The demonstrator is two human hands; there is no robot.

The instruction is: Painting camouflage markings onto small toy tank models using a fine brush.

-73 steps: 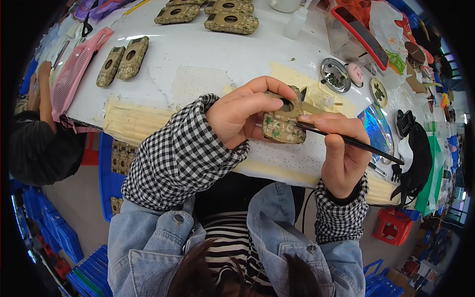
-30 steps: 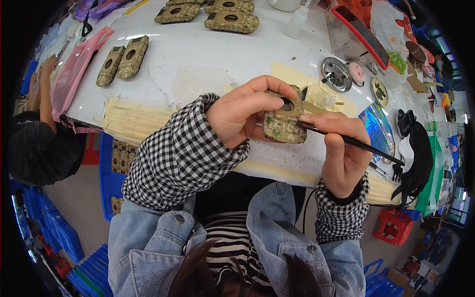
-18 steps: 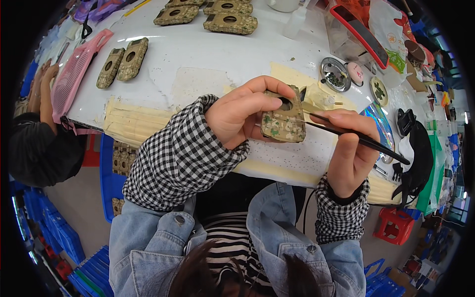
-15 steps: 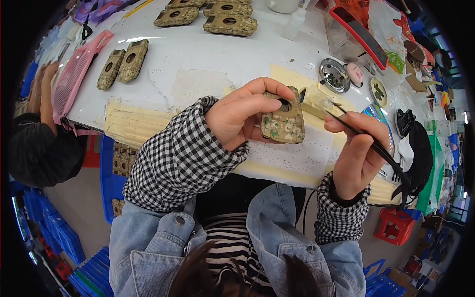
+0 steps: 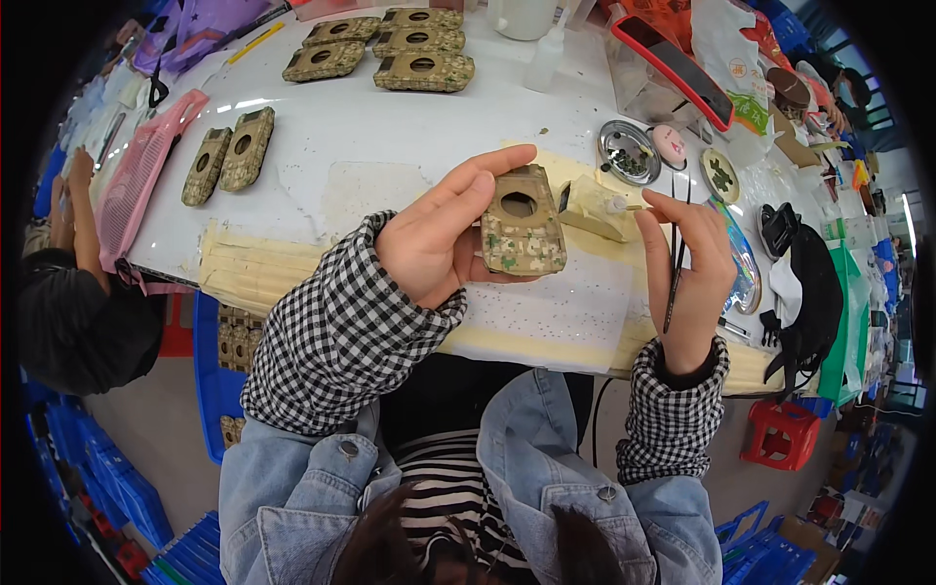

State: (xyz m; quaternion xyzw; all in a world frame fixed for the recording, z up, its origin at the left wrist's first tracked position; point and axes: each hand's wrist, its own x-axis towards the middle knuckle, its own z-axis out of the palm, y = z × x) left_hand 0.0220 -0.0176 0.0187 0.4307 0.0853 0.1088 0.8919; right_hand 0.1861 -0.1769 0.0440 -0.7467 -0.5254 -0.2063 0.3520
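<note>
My left hand (image 5: 424, 244) is wrapped around the side of a camouflage-patterned toy tank hull (image 5: 526, 239), whose round hole faces up. Black tweezers (image 5: 675, 268) stand nearly upright in my right hand (image 5: 704, 258). Its thumb and forefinger are at the pale nozzle end of a yellowish taped block (image 5: 591, 207); whether they pinch some small thing there I cannot make out. Under the hull lies a white sheet with small dark specks (image 5: 575, 307). Just beyond the right hand is a round metal dish (image 5: 604, 168) holding small dark green pieces.
More camouflage hulls (image 5: 424, 71) stand at the back, and two (image 5: 244, 154) at the left. A pink basket (image 5: 146, 185) edges the table near another person's dark sleeve (image 5: 83, 322). Back right are a red-cased phone (image 5: 673, 68) and a pink oval thing (image 5: 670, 146).
The tweezers have swung from slanting toward the block to nearly upright in my right hand. My right fingers have come to the block's nozzle end. The hull's hole is more exposed.
</note>
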